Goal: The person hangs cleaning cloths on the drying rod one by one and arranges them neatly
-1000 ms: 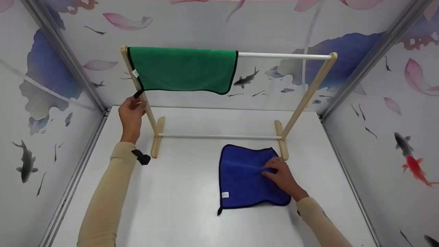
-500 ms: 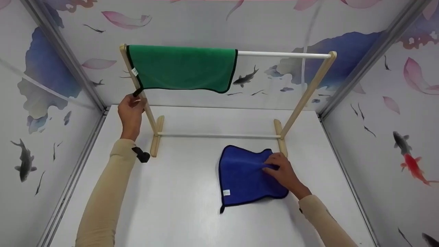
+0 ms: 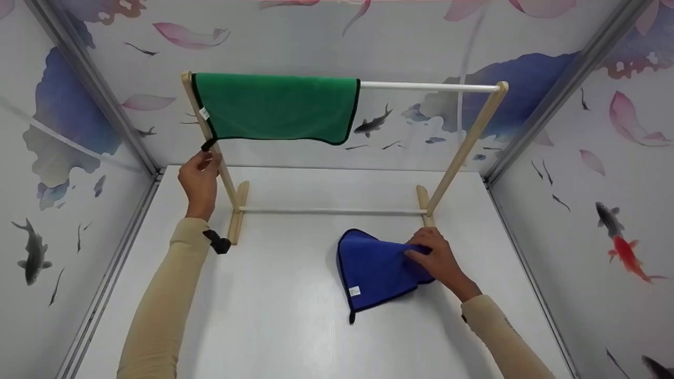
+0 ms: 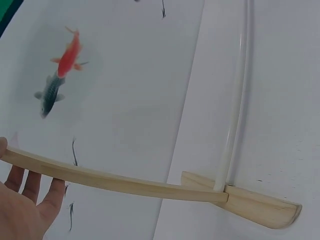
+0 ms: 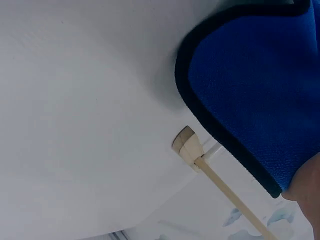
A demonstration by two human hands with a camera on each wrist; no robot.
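A green cloth (image 3: 276,108) with black edging drapes over the left part of the white top bar of a wooden towel rack (image 3: 226,176). My left hand (image 3: 200,181) holds the rack's left post just below the cloth's black corner loop. In the left wrist view, several fingers (image 4: 31,187) lie along one side of that post, with a thumb tip on the other. My right hand (image 3: 437,258) pinches a blue cloth (image 3: 376,266) by its upper right part. This cloth, black-edged with a white label, is partly lifted and folded; the right wrist view shows one rounded corner raised.
The rack's right post (image 3: 468,147) rises beyond my right hand from a wooden foot (image 3: 423,202). A thin white lower bar (image 3: 331,211) joins the feet on the white table (image 3: 274,326). Printed panels in metal frames (image 3: 97,89) enclose the back and sides.
My right hand has moved slightly up, drawing the blue cloth's right side with it. The cloth's lower edge has slanted and its loop shifted right. My left hand stays at the rack post.
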